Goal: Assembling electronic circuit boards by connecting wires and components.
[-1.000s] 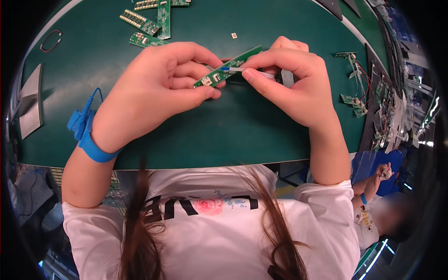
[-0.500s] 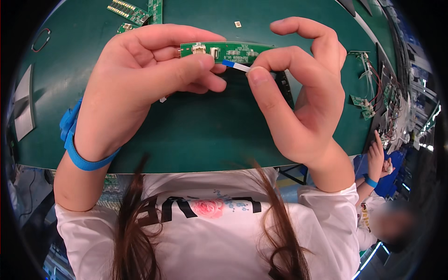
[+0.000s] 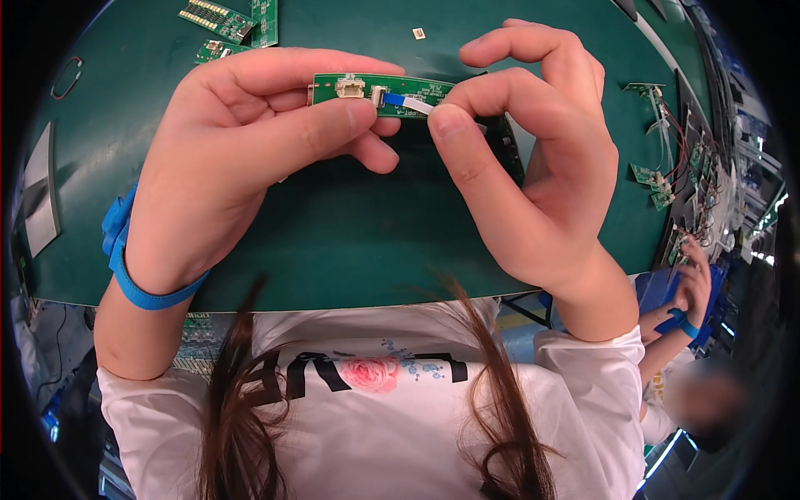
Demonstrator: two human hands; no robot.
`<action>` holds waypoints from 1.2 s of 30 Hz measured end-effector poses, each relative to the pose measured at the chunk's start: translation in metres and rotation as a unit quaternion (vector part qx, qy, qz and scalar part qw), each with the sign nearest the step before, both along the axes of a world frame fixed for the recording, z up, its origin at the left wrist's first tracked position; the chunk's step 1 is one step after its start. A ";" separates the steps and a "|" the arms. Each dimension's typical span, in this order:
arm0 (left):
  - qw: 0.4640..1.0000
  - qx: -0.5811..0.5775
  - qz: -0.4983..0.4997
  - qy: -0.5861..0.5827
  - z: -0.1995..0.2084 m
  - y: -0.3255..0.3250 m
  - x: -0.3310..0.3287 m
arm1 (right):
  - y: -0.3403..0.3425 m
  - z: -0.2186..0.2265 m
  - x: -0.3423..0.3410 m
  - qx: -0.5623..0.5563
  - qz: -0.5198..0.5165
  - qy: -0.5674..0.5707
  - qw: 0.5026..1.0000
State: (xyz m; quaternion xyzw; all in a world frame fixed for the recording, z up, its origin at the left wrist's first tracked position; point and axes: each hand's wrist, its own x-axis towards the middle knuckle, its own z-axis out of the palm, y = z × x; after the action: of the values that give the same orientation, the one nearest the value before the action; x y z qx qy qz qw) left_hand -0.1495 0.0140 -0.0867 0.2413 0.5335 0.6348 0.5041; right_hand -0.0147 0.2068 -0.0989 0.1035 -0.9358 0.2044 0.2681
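Note:
A narrow green circuit board is pinched near its left end by my left hand, the thumb in front and the fingers behind. White connectors sit on it, one beside my left thumb tip. My right hand pinches a white flat ribbon cable between thumb and forefinger, its other fingers raised. The cable's blue end meets the small connector; whether it is seated inside cannot be told. A blue wrist strap circles my left wrist.
More green boards lie at the far left of the green table, near a small wire loop. A tiny pale part lies at the back. Wired boards are at the right, where a co-worker's hands show.
My right hand has moved left, bringing the cable's blue end to the small connector. The board has tilted and shifted slightly left. The co-worker's hands have changed pose.

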 end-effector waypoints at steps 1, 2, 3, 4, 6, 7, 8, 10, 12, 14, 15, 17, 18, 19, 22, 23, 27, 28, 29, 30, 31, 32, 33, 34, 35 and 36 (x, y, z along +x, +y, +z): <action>1.000 -0.001 0.000 0.003 -0.001 0.000 0.000 | -0.004 0.001 0.000 -0.001 0.000 -0.001 1.000; 1.000 -0.001 -0.001 0.006 -0.001 0.000 0.000 | -0.014 0.005 -0.002 -0.022 0.005 0.006 1.000; 1.000 -0.001 -0.002 0.006 0.000 0.000 0.000 | -0.019 0.009 -0.002 -0.042 0.009 0.013 0.999; 1.000 0.000 -0.001 0.003 0.000 0.001 0.000 | -0.014 0.007 0.000 -0.041 0.008 0.013 0.999; 1.000 0.001 0.001 0.000 0.001 0.002 0.000 | -0.002 0.004 0.001 -0.046 0.001 -0.027 0.999; 1.000 -0.001 -0.007 0.007 0.001 0.002 0.000 | -0.007 0.007 0.002 -0.046 0.001 -0.027 0.999; 1.000 -0.003 -0.014 0.014 0.001 0.002 -0.001 | -0.018 0.013 0.002 -0.075 -0.018 -0.041 0.996; 1.000 -0.002 -0.014 0.015 0.000 0.001 -0.001 | -0.023 0.014 -0.001 -0.104 -0.036 -0.056 0.992; 1.000 -0.002 -0.014 0.015 0.000 0.001 0.000 | -0.019 0.004 -0.004 -0.108 0.020 0.035 0.993; 1.000 -0.003 -0.015 0.018 0.000 0.001 0.000 | -0.019 0.005 -0.003 -0.108 0.006 0.025 0.994; 1.000 -0.003 -0.016 0.017 0.001 0.002 0.000 | -0.019 0.005 -0.002 -0.108 -0.010 0.014 0.994; 1.000 -0.007 -0.016 0.015 0.001 0.002 0.000 | -0.016 0.004 -0.003 -0.098 0.013 0.021 0.995; 1.000 -0.008 -0.015 0.015 0.001 0.002 0.000 | -0.016 0.004 -0.004 -0.090 0.039 0.028 0.995; 1.000 -0.008 -0.016 0.018 0.001 0.001 0.000 | -0.019 0.008 -0.004 -0.090 0.040 0.027 0.995; 1.000 -0.006 -0.021 0.023 0.001 0.002 0.000 | -0.023 0.015 -0.001 -0.132 -0.038 -0.079 0.987; 0.999 -0.004 -0.023 0.025 0.000 0.003 0.000 | -0.019 0.008 -0.002 -0.126 -0.006 -0.033 0.991; 0.999 -0.009 -0.022 0.027 0.002 0.002 0.001 | -0.018 0.005 -0.002 -0.139 0.020 0.008 0.990; 0.999 -0.009 -0.023 0.030 0.002 0.002 0.001 | -0.018 0.005 -0.001 -0.139 0.019 0.007 0.990; 0.999 -0.009 -0.025 0.033 0.001 0.003 0.001 | -0.018 0.005 -0.001 -0.145 0.020 0.007 0.989; 0.999 -0.009 -0.024 0.033 0.001 0.003 0.001 | -0.018 0.005 -0.001 -0.152 0.022 0.006 0.988; 0.999 -0.007 -0.023 0.038 0.000 0.003 0.001 | -0.020 0.005 -0.001 -0.152 0.023 0.006 0.988; 0.999 -0.006 -0.022 0.044 0.000 0.003 0.001 | -0.022 0.004 0.000 -0.185 0.002 -0.006 0.983; 0.999 -0.005 -0.023 0.044 -0.001 0.003 0.001 | -0.024 0.003 0.002 -0.217 -0.019 -0.019 0.976; 0.999 -0.004 -0.024 0.048 -0.001 0.003 0.002 | -0.021 0.003 0.001 -0.217 -0.019 -0.019 0.976; 0.998 -0.002 -0.025 0.052 -0.001 0.003 0.002 | -0.017 0.003 0.001 -0.181 0.006 -0.007 0.983; 0.998 -0.003 -0.025 0.052 -0.001 0.004 0.002 | -0.014 0.003 0.000 -0.146 0.031 0.005 0.989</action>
State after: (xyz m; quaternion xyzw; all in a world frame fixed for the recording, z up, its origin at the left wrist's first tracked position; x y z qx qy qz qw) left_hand -0.1477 0.0176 -0.0877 0.2859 0.5543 0.6071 0.4923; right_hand -0.0147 0.1924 -0.0959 0.0929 -0.8910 0.3463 0.2784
